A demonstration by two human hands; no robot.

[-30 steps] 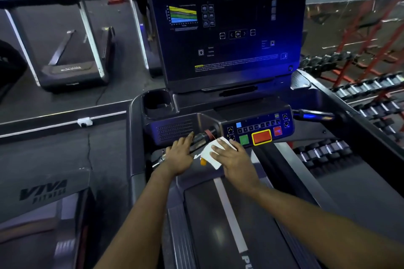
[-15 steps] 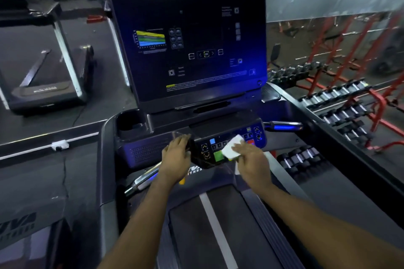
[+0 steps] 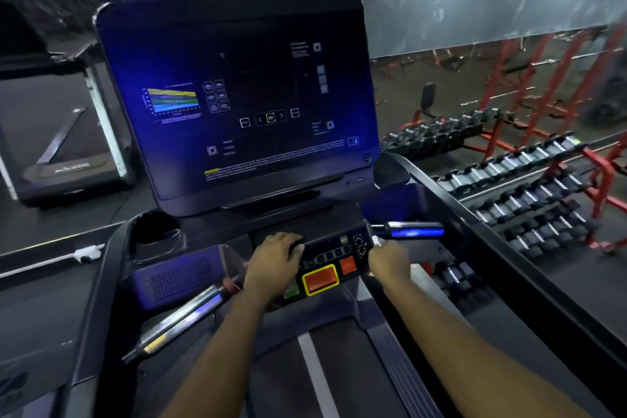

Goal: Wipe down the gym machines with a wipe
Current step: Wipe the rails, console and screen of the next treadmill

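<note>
Both my hands have moved up and apart since half a second ago: my right hand (image 3: 390,260) has slid from the middle of the keypad (image 3: 334,260) to its right edge, and the green button, covered before, now shows partly beside my left wrist.

From the head camera, my left hand (image 3: 273,261) lies on the left part of the keypad, fingers bent over its upper edge and gripping it. My right hand is closed on the wipe (image 3: 377,241); only a small white corner of it shows above my knuckles, pressed to the right side of the keypad, just below the right handle (image 3: 412,231), which glows blue. Between my hands I see the big red button (image 3: 320,280) with a yellow frame and a smaller red button (image 3: 347,265) beside it. Above the keypad stands the large dark screen (image 3: 237,102), tilted, with a coloured graph at its left. The cup holder (image 3: 154,234) is to the left of the screen base, and the left handle (image 3: 179,319) runs down toward me. The belt (image 3: 339,373) with its white stripe lies under my forearms. Dumbbell racks (image 3: 519,190) with red frames stand on the right, another treadmill (image 3: 57,132) far on the left.
</note>
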